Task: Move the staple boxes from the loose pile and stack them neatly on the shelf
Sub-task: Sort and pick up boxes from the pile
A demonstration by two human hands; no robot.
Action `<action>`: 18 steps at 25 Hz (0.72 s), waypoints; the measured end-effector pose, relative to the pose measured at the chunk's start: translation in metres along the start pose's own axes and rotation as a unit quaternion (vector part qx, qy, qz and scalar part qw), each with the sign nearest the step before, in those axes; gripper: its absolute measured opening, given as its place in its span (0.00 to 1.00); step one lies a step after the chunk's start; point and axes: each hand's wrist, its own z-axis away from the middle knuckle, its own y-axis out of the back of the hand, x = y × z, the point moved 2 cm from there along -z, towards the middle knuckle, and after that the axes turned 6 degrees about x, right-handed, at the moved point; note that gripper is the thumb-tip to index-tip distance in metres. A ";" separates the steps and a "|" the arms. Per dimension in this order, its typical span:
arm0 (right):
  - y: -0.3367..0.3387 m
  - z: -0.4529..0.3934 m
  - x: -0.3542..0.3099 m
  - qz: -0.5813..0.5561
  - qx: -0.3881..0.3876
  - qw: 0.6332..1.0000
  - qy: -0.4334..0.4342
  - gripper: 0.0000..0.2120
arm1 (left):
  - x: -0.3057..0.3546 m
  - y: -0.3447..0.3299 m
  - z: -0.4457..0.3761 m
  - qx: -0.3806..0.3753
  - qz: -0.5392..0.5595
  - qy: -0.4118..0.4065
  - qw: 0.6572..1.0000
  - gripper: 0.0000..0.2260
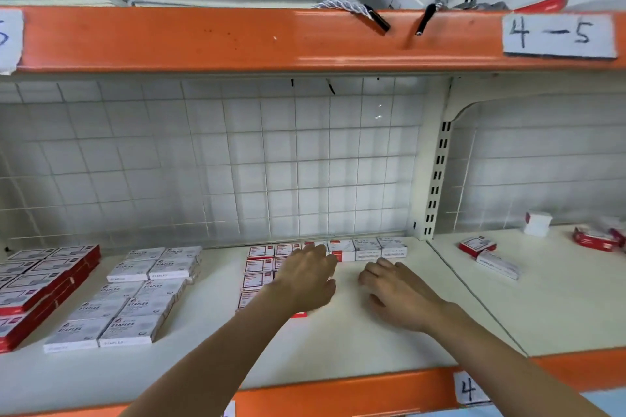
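Note:
Small red-and-white staple boxes (259, 264) lie in rows on the cream shelf (342, 345), with a back row (367, 249) along the wire grid. My left hand (306, 279) lies over the right part of these rows, fingers spread towards the back row, hiding several boxes. My right hand (396, 291) hovers just right of it over bare shelf, fingers loosely bent, holding nothing. A loose pile of staple boxes (487, 256) lies on the neighbouring shelf section to the right.
White staple boxes (132, 301) and red-sided stacks (40, 284) fill the shelf's left part. An upright post (437, 176) divides the sections. The orange upper shelf edge (271, 41) hangs overhead, with books above. More red boxes (596, 239) sit far right.

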 end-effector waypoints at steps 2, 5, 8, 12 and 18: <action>0.002 0.015 0.021 -0.015 -0.007 0.999 -0.032 0.18 | 0.020 -0.009 -0.013 -0.007 0.026 -0.010 1.000 0.14; 0.009 0.045 0.062 -0.032 -0.005 0.996 -0.083 0.19 | 0.063 -0.021 -0.040 -0.017 0.076 -0.032 0.996 0.13; 0.013 0.084 0.111 -0.024 0.004 0.993 -0.118 0.19 | 0.110 -0.033 -0.071 -0.029 0.131 -0.037 0.990 0.13; 0.017 0.135 0.174 -0.028 0.000 0.982 -0.185 0.19 | 0.171 -0.048 -0.105 -0.034 0.190 -0.030 0.981 0.11; 0.020 0.202 0.263 -0.059 0.023 0.953 -0.295 0.18 | 0.262 -0.063 -0.158 -0.028 0.224 -0.035 0.973 0.10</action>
